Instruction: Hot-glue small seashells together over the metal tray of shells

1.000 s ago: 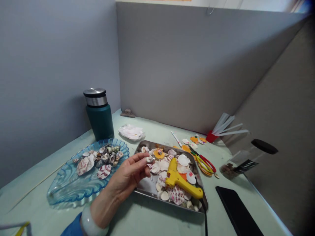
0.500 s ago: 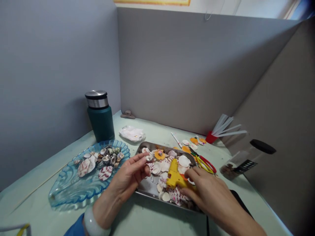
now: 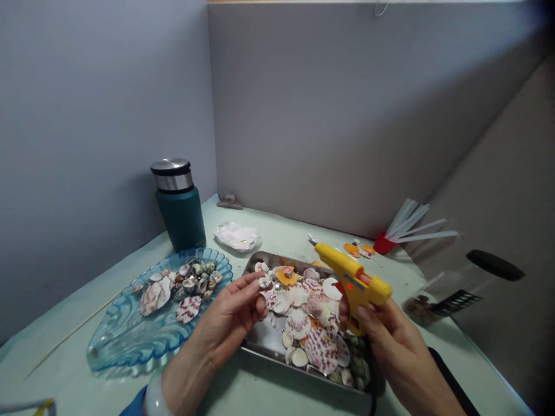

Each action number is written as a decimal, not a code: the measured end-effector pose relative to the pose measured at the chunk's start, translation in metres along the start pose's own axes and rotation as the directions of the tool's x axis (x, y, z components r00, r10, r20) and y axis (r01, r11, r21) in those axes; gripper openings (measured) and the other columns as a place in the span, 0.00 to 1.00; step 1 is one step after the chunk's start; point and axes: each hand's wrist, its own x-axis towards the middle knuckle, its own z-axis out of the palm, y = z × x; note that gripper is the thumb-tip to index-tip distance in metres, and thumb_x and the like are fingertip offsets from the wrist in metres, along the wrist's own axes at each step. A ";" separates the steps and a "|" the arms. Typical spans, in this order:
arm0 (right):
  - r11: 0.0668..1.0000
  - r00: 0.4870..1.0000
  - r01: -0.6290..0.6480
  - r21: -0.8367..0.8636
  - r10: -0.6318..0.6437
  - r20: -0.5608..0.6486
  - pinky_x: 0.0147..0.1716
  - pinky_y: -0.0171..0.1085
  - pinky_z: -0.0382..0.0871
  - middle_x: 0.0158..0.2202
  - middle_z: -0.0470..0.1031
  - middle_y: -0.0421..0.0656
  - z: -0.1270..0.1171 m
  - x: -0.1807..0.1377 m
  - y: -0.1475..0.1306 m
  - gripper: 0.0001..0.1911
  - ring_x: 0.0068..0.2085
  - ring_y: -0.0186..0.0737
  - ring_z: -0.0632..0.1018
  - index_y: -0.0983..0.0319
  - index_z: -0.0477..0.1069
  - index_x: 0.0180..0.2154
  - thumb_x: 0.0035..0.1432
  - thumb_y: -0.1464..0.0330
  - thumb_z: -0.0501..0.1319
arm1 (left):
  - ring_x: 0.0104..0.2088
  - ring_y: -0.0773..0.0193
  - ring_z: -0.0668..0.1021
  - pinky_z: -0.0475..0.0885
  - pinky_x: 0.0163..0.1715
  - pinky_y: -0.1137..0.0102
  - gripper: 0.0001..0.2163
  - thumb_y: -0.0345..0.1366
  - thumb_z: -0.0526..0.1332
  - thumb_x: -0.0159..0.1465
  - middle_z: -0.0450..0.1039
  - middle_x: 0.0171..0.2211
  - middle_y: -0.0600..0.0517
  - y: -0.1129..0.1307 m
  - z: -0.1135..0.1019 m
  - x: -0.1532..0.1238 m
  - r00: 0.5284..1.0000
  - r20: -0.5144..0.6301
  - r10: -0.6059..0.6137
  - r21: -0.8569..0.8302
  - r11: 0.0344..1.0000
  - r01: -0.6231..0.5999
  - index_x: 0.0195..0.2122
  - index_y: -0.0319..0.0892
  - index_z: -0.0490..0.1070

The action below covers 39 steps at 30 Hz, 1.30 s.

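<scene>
My right hand point(image 3: 396, 338) is wrapped round the handle of a yellow hot glue gun point(image 3: 342, 264). A small red light shows on its side, and its nozzle points up and to the left over the tray's far edge. My left hand point(image 3: 232, 312) pinches a small whitish shell point(image 3: 264, 282) between thumb and fingertips, above the tray's left side. Beneath both hands lies a metal tray point(image 3: 265, 338) filled with scallop shells point(image 3: 299, 323), some purple-spotted, some white or orange. Part of its right end is hidden by the gun and my right hand.
On the left is a blue glass dish point(image 3: 117, 335) with shells in it. A green bottle point(image 3: 180, 214) and a white packet point(image 3: 237, 236) stand behind. Glue sticks point(image 3: 411, 219) rise from a red cup point(image 3: 384, 244); a clear jar point(image 3: 459, 289) with a black lid is at right.
My right hand has lifted the glue gun up off the shells in the tray and turned it so the nozzle points up-left. The left hand stays nearly still with the small shell.
</scene>
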 end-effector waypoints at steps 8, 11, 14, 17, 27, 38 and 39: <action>0.910 0.949 -0.281 0.306 0.216 0.231 0.21 0.32 0.49 0.18 0.57 0.32 0.025 -0.021 0.002 0.19 0.20 0.28 0.56 0.62 0.69 0.41 0.55 0.55 0.62 | 0.22 0.73 0.70 0.69 0.26 0.75 0.11 0.28 0.67 0.55 0.68 0.23 0.55 -0.001 -0.002 0.000 1.000 -0.014 0.005 0.002 1.000 -0.005 0.39 0.36 0.74; 0.913 0.928 -0.323 0.249 0.253 0.275 0.20 0.32 0.49 0.17 0.58 0.32 0.028 -0.023 -0.001 0.22 0.19 0.27 0.57 0.63 0.70 0.39 0.51 0.51 0.64 | 0.22 0.73 0.70 0.69 0.26 0.75 0.11 0.27 0.66 0.54 0.68 0.24 0.55 0.000 -0.002 0.000 1.000 -0.025 -0.001 -0.004 1.000 0.001 0.39 0.36 0.73; 0.910 0.910 -0.355 0.215 0.284 0.300 0.20 0.32 0.50 0.17 0.58 0.32 0.032 -0.023 -0.005 0.25 0.19 0.27 0.58 0.63 0.71 0.39 0.49 0.50 0.64 | 0.22 0.73 0.70 0.69 0.26 0.75 0.11 0.27 0.66 0.55 0.68 0.23 0.55 -0.001 -0.002 0.001 1.000 -0.008 -0.002 0.001 1.000 0.002 0.40 0.37 0.73; 0.910 0.910 -0.356 0.213 0.287 0.298 0.20 0.32 0.50 0.17 0.58 0.32 0.035 -0.024 -0.007 0.25 0.19 0.27 0.57 0.63 0.71 0.39 0.49 0.49 0.64 | 0.22 0.73 0.70 0.69 0.26 0.75 0.10 0.28 0.66 0.55 0.68 0.22 0.55 -0.001 -0.001 0.001 1.000 0.009 -0.001 0.012 1.000 0.000 0.39 0.37 0.73; 0.908 0.905 -0.355 0.221 0.275 0.325 0.20 0.32 0.47 0.18 0.56 0.32 0.035 -0.027 -0.005 0.23 0.20 0.28 0.56 0.63 0.71 0.39 0.51 0.50 0.63 | 0.21 0.73 0.71 0.69 0.25 0.76 0.11 0.28 0.68 0.52 0.69 0.22 0.55 -0.002 0.002 -0.001 1.000 0.010 -0.003 0.044 0.999 0.002 0.37 0.36 0.74; 0.906 0.902 -0.353 0.234 0.263 0.341 0.20 0.32 0.47 0.18 0.57 0.33 0.035 -0.026 -0.002 0.24 0.20 0.28 0.56 0.63 0.71 0.40 0.51 0.50 0.63 | 0.21 0.73 0.72 0.69 0.24 0.78 0.10 0.28 0.69 0.52 0.70 0.23 0.55 -0.002 0.003 -0.001 0.999 0.042 -0.015 0.060 0.998 0.013 0.36 0.36 0.74; 0.905 0.900 -0.354 0.237 0.261 0.348 0.20 0.32 0.47 0.18 0.56 0.32 0.035 -0.026 -0.002 0.24 0.20 0.28 0.56 0.63 0.71 0.40 0.51 0.50 0.63 | 0.21 0.73 0.72 0.69 0.24 0.78 0.10 0.28 0.69 0.52 0.70 0.24 0.54 -0.002 0.002 -0.001 0.999 0.045 -0.019 0.061 0.998 0.016 0.36 0.36 0.74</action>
